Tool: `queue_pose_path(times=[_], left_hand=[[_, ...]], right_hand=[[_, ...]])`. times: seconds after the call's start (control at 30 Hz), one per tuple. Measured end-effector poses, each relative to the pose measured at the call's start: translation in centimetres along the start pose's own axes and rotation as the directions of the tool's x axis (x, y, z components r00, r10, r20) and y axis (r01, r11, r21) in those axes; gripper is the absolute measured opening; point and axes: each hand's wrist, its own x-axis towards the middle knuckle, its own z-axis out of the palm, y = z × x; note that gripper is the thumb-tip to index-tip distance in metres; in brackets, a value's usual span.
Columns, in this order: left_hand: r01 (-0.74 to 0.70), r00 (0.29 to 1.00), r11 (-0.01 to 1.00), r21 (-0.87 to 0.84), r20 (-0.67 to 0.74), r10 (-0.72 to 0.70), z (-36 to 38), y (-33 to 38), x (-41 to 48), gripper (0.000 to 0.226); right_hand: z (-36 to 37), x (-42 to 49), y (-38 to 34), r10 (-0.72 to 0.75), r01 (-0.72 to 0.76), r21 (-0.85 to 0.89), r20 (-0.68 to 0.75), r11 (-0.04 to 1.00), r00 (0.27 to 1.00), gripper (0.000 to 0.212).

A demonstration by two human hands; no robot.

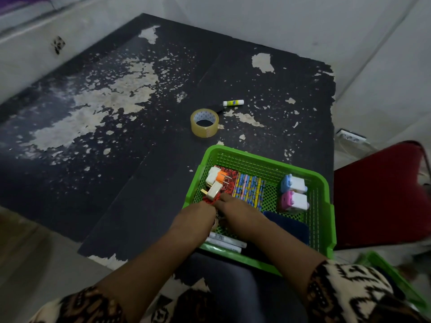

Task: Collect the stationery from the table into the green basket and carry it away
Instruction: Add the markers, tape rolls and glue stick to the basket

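Here: worn black table (140, 183) fills view. Green basket (256, 159) at table's near right edge, pencils (249, 191) inside. Left hand (200, 212) and right hand (234, 206) side by side in basket's near left corner; grip cannot be told. Tape roll (204, 123) on table beyond basket; glue stick (233, 103) just past it.

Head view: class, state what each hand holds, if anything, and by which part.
Cannot be told: the left hand and right hand meet inside the green basket, and their curled-under fingers hide any grip.
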Motion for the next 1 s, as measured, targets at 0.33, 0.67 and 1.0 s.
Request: queue_pose_path(times=[0.33,0.67,1.0], left_hand=[[-0.03,0.996,0.999,0.014,-0.081,0.031,0.3,0.1,-0.2,0.031],[0.018,0.994,0.998,0.058,-0.111,-0.011,0.8,0.6,0.1,0.022],[0.017,0.992,0.999,0.038,-0.124,-0.012,0.8,0.5,-0.2,0.01]], right_hand=[[0.1,-0.4,0.1,0.03,-0.029,0.015,-0.063,0.999,0.998,0.055],[0.0,0.2,0.8,0.005,-0.004,0.032,-0.028,0.999,1.0,0.061],[-0.1,-0.3,1.0,0.004,-0.004,0.004,-0.038,1.0,0.999,0.055]])
